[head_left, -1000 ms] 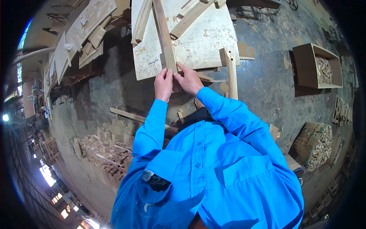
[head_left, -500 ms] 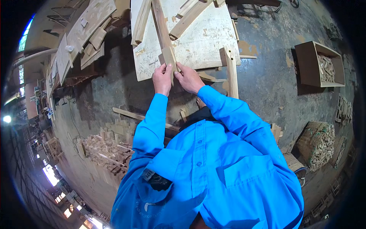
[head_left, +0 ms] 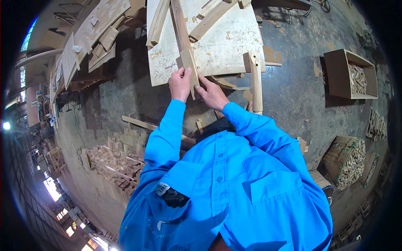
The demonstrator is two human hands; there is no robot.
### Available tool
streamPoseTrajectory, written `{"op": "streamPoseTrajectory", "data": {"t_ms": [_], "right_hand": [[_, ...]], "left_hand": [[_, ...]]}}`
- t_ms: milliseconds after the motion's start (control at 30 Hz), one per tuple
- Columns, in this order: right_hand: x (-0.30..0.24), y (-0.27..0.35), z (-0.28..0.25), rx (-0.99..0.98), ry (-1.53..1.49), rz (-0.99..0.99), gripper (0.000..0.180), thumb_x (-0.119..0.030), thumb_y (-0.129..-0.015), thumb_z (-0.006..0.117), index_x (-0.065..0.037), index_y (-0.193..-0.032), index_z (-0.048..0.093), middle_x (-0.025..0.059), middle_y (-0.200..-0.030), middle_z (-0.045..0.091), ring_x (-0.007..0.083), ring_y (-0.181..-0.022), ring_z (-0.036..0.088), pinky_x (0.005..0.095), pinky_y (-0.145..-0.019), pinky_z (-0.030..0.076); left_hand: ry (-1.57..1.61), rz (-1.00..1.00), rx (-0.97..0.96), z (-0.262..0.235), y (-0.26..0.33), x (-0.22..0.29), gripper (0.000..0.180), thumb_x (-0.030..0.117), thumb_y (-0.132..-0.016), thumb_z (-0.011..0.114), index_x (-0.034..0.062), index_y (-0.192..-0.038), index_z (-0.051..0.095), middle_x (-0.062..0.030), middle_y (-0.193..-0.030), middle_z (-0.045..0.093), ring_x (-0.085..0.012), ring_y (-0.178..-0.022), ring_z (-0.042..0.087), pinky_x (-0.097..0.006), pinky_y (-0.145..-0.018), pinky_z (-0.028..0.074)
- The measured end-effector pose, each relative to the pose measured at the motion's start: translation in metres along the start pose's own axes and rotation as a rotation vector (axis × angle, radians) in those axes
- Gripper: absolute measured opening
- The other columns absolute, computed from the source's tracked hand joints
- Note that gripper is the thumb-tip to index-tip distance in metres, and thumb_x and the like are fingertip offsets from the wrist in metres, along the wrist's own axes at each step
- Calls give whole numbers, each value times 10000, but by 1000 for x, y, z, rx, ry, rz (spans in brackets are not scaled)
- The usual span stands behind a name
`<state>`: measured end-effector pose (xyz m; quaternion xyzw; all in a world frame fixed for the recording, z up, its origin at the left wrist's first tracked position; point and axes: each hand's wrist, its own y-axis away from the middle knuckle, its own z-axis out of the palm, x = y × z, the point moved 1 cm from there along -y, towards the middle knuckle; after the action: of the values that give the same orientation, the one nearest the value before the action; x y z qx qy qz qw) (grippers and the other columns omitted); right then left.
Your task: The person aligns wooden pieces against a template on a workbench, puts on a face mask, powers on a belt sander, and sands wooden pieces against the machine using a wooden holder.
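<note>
A flat, pale wooden slat [head_left: 188, 62] lies over the near end of a long, browner wooden bar [head_left: 179, 27], and its lower tip sticks out past the worktable's front edge. My left hand [head_left: 180, 85] pinches the slat from the left, thumb on top and fingers closed. From the right, my right hand [head_left: 212, 95] grips the slat's edge, with its thumb near the tip; part of its fingers is hidden. The bar runs away from me across the whitish worktable [head_left: 226, 50].
Curved wooden pieces [head_left: 158, 25] and a thick wooden piece [head_left: 211, 21] rest on the table. A wooden post with holes [head_left: 256, 83] stands at its right corner. Wood blocks [head_left: 115, 163] are stacked at lower left. A box of offcuts [head_left: 335, 75] and a bundled basket [head_left: 345, 163] stand right.
The slat has turned to show more of its flat face, and its tip is now uncovered. My right hand has shifted slightly down and to the right; my left hand stays nearly in place.
</note>
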<state>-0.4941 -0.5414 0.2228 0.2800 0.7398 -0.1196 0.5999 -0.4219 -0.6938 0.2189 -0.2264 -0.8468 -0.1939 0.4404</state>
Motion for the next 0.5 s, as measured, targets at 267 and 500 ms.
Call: {"op": "streamPoseTrajectory", "data": {"t_ms": [267, 500], "right_hand": [[-11, 6, -9, -36, -180, 148, 607, -259, -988, 630, 6, -1509, 469, 311, -1219, 686, 399, -1101, 706, 430, -950, 543], [12, 19, -32, 118, -120, 139, 587, -271, -992, 653, -23, -1502, 503, 270, -1275, 686, 366, -1165, 691, 421, -1000, 528]], "left_hand": [[-47, -44, -41, -5, -2, 4, 446, 343, -1022, 641, -19, -1276, 698, -169, -1105, 743, -238, -948, 700, -372, -850, 544], [1, -43, 4, 3, -3, -6, 430, 265, -968, 706, -6, -1301, 694, -166, -1038, 718, -268, -931, 694, -391, -886, 542]]}}
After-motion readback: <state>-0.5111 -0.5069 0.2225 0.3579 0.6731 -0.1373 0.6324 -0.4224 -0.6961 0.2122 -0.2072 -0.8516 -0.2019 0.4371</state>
